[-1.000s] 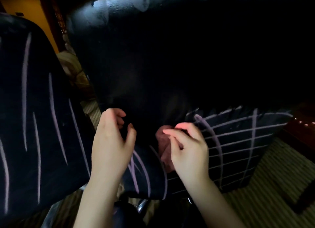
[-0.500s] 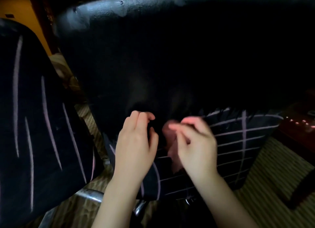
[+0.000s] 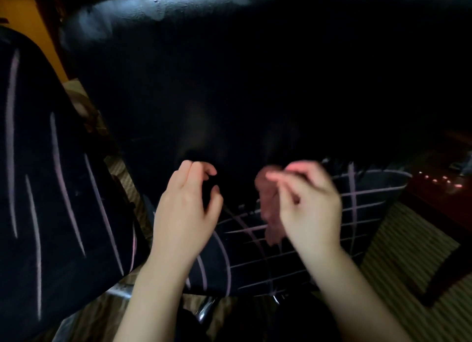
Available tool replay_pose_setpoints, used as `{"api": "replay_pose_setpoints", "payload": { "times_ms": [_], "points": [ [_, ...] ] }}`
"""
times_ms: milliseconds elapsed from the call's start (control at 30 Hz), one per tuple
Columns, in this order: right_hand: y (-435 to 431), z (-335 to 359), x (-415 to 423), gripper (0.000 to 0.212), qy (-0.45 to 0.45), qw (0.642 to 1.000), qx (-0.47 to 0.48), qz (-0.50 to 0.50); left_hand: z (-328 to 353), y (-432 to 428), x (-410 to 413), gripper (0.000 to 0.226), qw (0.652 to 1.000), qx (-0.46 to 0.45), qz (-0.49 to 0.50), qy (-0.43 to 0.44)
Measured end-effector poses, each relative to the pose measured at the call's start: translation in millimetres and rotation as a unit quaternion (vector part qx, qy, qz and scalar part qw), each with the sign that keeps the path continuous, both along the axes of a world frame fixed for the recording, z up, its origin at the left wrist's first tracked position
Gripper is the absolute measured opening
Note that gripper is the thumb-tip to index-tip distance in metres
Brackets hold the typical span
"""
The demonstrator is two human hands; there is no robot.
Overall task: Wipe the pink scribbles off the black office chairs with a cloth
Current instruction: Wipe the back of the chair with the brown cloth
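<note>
A black office chair fills the view; its backrest [image 3: 255, 86] is dark and shiny, its seat [image 3: 370, 214] crossed by a grid of pink lines. My right hand [image 3: 311, 209] hovers over the seat, pinching a small reddish-brown cloth [image 3: 270, 206] that hangs from its fingers. My left hand [image 3: 186, 209] is beside it, fingers curled and apart, holding nothing, at the crease where backrest meets seat. A second black chair [image 3: 51, 201] at the left carries long pink strokes.
A striped carpet [image 3: 408, 265] lies under the chairs at right. A dark wooden piece of furniture [image 3: 439, 188] with small red lights stands at the right edge. Chrome chair legs [image 3: 204, 311] show below the seat. A yellow wall [image 3: 33, 17] is at the upper left.
My left hand has moved right, close to my right hand, and both have risen a little. The view has shifted, bringing more of the seat's grid into sight.
</note>
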State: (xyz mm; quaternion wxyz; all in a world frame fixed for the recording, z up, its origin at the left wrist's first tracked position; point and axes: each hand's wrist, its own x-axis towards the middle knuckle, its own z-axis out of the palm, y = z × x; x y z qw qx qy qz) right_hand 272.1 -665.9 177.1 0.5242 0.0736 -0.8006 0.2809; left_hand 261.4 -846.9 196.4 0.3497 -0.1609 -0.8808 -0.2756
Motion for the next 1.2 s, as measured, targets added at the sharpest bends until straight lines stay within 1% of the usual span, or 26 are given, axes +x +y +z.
{"api": "replay_pose_setpoints", "payload": {
  "times_ms": [67, 133, 200, 300, 367, 400, 500, 567, 633, 733, 767, 800, 867, 967, 1033, 1100, 1200],
  "points": [
    [10.1, 32.2, 0.1, 0.02, 0.06, 0.998, -0.019, -0.012, 1.3, -2.6, -1.5, 0.021, 1.0, 0.003, 0.002, -0.001],
    [10.8, 43.0, -1.5, 0.019, 0.088, 0.996, -0.028, -0.012, 0.9, -3.3, -2.4, 0.021, 1.0, 0.011, 0.01, -0.002],
    [1.7, 20.7, -3.6, 0.021, 0.056, 0.998, -0.026, -0.003, -1.3, -5.0, -4.3, 0.022, 1.0, 0.016, 0.015, -0.001],
    [-11.1, -31.2, -2.1, 0.025, -0.039, 0.999, -0.007, 0.006, -2.9, -9.9, -5.1, 0.026, 0.999, 0.031, 0.007, -0.013],
    [-8.8, -31.0, -0.4, 0.025, -0.044, 0.999, -0.007, 0.009, -0.7, -10.7, -2.8, 0.024, 0.999, 0.045, 0.007, -0.014],
    [-5.9, -19.1, 0.1, 0.025, -0.024, 1.0, -0.014, 0.005, 0.9, -9.3, -1.2, 0.021, 0.999, 0.051, 0.007, -0.009],
    [6.7, 34.9, 3.3, 0.02, 0.074, 0.996, -0.044, -0.009, 6.6, 4.6, 4.7, 0.012, 0.998, 0.053, -0.024, 0.01],
    [12.7, 53.2, 3.1, 0.019, 0.108, 0.993, -0.045, -0.016, 9.8, 19.0, 6.9, 0.012, 0.998, 0.039, -0.052, 0.02],
    [13.2, 37.9, 1.0, 0.019, 0.085, 0.996, -0.035, -0.012, 10.4, 32.5, 5.2, 0.014, 0.997, 0.02, -0.072, 0.027],
    [7.5, -21.6, 0.6, 0.025, -0.03, 0.999, -0.006, -0.015, 7.4, 47.0, -1.0, 0.014, 0.996, 0.0, -0.082, 0.03],
    [6.8, -33.9, 2.5, 0.026, -0.062, 0.998, 0.002, -0.014, 6.3, 49.5, -3.0, 0.015, 0.997, -0.006, -0.076, 0.03],
    [8.6, -37.2, 4.0, 0.027, -0.075, 0.997, 0.006, -0.013, 5.5, 50.9, -4.5, 0.016, 0.997, -0.009, -0.068, 0.03],
    [17.4, -17.9, 5.3, 0.025, -0.043, 0.999, -0.001, -0.021, 5.2, 51.7, -6.4, 0.017, 0.998, -0.008, -0.059, 0.027],
    [36.6, 37.4, 8.8, 0.021, 0.057, 0.997, -0.033, -0.044, 5.1, 51.1, -7.8, 0.017, 0.998, -0.006, -0.062, 0.022],
    [43.6, 55.4, 9.3, 0.02, 0.087, 0.994, -0.042, -0.047, 5.1, 50.9, -7.6, 0.017, 0.998, -0.001, -0.059, 0.019],
    [40.1, 39.0, 6.9, 0.021, 0.066, 0.997, -0.035, -0.035, 4.9, 50.3, -8.3, 0.017, 0.998, 0.002, -0.055, 0.019],
    [27.3, -19.8, 5.3, 0.024, -0.037, 0.999, -0.016, -0.021, 4.5, 47.5, -10.0, 0.018, 0.998, 0.005, -0.052, 0.022]
  ]
}}
